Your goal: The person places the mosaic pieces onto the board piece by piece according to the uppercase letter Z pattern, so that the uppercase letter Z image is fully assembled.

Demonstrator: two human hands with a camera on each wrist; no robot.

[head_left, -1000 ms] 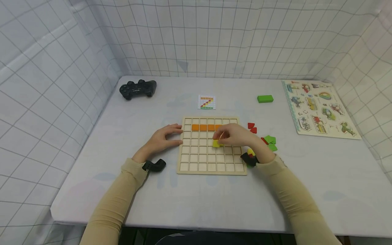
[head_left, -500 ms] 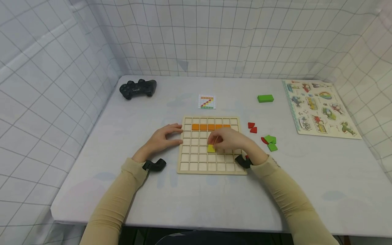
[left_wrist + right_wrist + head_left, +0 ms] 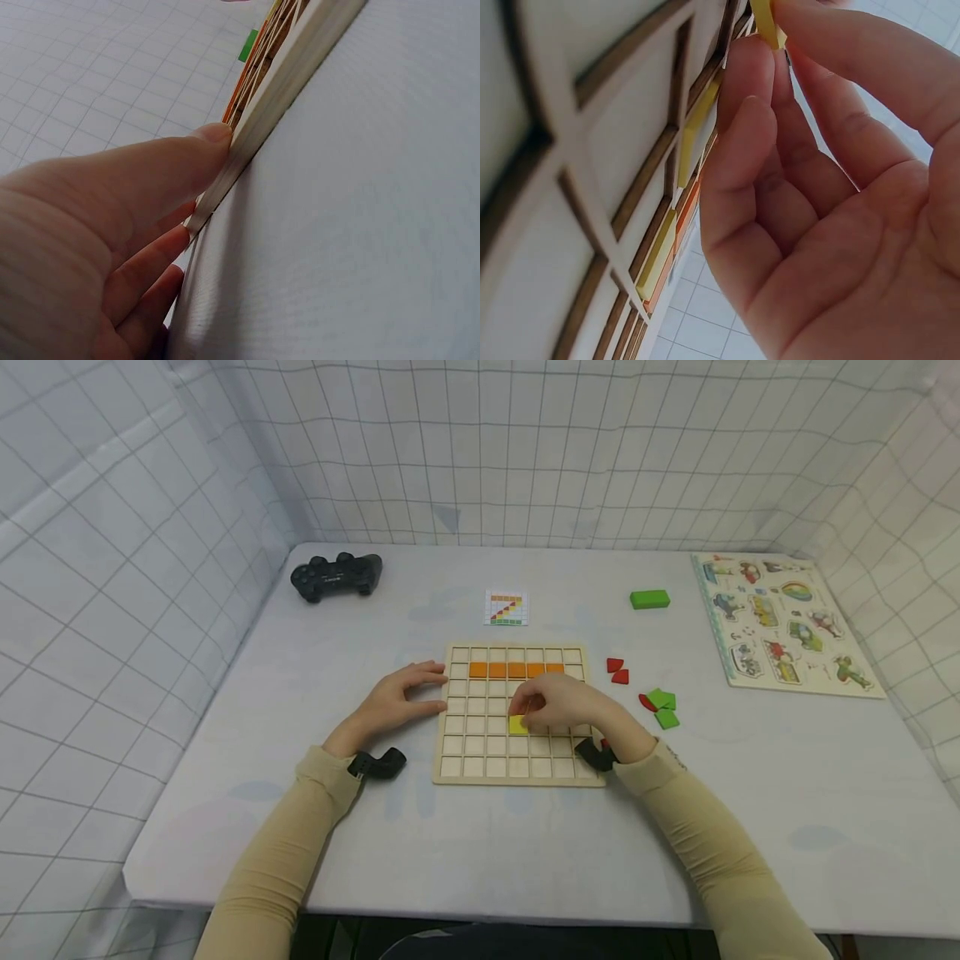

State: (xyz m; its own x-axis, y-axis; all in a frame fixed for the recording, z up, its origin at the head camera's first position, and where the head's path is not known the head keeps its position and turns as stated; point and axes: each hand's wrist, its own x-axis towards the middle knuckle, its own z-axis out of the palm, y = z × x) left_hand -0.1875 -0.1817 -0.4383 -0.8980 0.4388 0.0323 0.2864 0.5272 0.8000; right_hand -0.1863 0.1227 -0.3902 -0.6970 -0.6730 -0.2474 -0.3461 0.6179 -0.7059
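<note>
A wooden grid board [image 3: 454, 770] lies on the table with a row of orange square tiles [image 3: 497, 670] in its second row. My right hand [image 3: 562, 702] pinches a yellow square tile [image 3: 516, 725] over a cell near the board's middle. Close up in the right wrist view, thumb and fingertips hold this yellow tile [image 3: 765, 22]; two other yellow tiles [image 3: 697, 135] sit in cells nearby, hidden under the hand in the head view. My left hand [image 3: 393, 702] touches the board's left edge with thumb and fingertips, fingers extended. In the left wrist view its thumb rests on the rim [image 3: 259, 124].
A pattern card [image 3: 507, 608] lies behind the board. Red pieces [image 3: 618, 671] and green pieces [image 3: 663, 707] lie to the right. Farther out are a green block [image 3: 649, 600], a picture puzzle board [image 3: 787, 627] and a black game controller [image 3: 336, 577].
My right hand has moved left and slightly nearer with the yellow tile, uncovering the last orange tile, then stayed almost still for the latest half second. My left hand has not moved.
</note>
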